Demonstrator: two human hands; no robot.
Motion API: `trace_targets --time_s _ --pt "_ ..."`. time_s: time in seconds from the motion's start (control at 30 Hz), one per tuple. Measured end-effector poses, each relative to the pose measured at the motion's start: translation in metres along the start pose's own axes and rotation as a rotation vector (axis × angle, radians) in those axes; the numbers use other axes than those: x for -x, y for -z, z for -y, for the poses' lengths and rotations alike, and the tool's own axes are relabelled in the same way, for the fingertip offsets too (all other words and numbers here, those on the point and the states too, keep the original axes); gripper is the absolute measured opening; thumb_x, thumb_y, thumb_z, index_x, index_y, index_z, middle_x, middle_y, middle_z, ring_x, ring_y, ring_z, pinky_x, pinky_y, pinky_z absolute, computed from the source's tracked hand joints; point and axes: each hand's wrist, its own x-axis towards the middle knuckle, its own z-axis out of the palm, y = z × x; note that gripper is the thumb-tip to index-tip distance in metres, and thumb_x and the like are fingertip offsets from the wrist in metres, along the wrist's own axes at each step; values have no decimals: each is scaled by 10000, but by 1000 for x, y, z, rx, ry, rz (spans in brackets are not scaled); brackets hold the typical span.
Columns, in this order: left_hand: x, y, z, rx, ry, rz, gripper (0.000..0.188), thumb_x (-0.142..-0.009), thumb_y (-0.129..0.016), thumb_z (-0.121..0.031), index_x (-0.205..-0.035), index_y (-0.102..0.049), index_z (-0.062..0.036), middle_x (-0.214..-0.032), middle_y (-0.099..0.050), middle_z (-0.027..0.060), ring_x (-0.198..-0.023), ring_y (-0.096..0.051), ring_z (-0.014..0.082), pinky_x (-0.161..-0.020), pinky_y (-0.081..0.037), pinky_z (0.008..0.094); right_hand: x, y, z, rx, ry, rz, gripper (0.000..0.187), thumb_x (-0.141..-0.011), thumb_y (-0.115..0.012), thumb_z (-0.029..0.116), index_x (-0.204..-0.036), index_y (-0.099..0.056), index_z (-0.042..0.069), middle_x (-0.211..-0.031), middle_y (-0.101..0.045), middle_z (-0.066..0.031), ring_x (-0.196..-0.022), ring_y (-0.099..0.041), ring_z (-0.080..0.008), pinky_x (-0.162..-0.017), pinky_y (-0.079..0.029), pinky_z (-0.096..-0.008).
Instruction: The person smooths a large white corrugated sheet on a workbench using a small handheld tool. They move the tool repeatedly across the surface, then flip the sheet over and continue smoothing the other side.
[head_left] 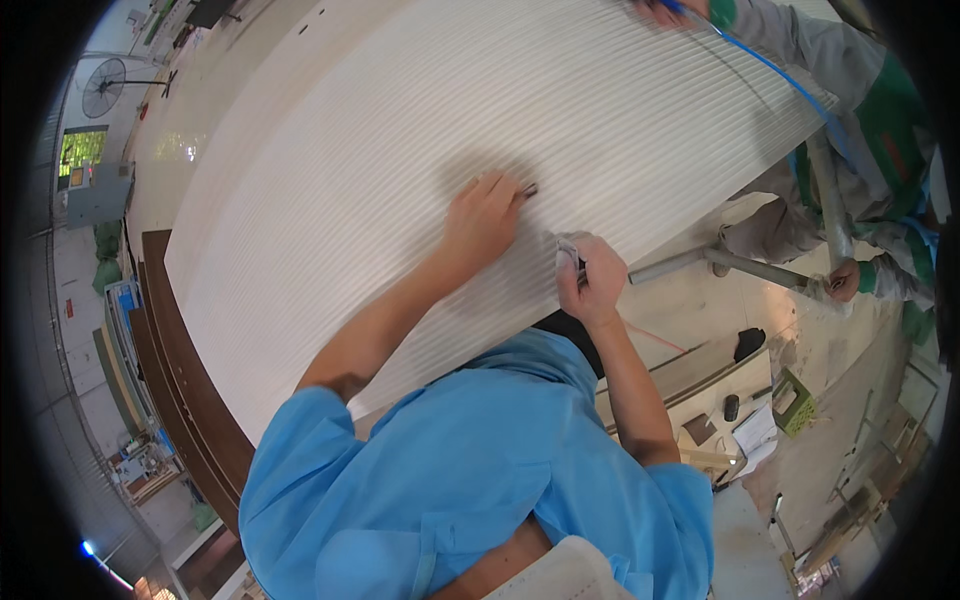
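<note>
A large white ribbed panel lies in front of me. My left hand rests on its ridges, fingers bent and closed around a small dark piece whose end sticks out by the fingertips; its kind is too small to make out. Near the panel's front edge, my right hand is closed on a crumpled greyish-white cloth. Something dark shows between its thumb and fingers.
Across the panel, a co-worker's hand holds a blue hose at the panel's far edge. Brown boards are stacked at left. Metal tubes, a workbench and a green crate stand at right.
</note>
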Motion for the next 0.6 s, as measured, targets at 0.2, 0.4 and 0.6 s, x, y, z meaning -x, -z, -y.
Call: trace_targets --time_s 0.2,0.4,0.6 --pt "-6 -27 7 7 -92 -66 58 -915 -670 -107 -917 -639 -58 -892 -648 131 -863 -641 355 -765 -530 469 -1 -1 -1 -23 36 -33 120 -824 -696 -2 -941 -675 17 -819 -677 -154 -650 -644 -322 -595 -525 -367" --pt "-22 -24 -13 -154 -252 -66 33 -909 -646 -71 -911 -621 -49 -861 -626 138 -856 -644 350 -736 -541 453 0 -1 -3 26 31 -25 129 -824 -702 10 -950 -676 22 -829 -682 -158 -654 -646 -322 -593 -524 -370" --pt "-2 0 -13 -132 -151 8 41 -912 -611 -82 -891 -601 -49 -886 -630 139 -865 -654 332 -730 -550 445 4 -3 -1 -4 -23 -45 110 -821 -703 11 -928 -680 24 -822 -684 -152 -657 -652 -306 -593 -525 -367"
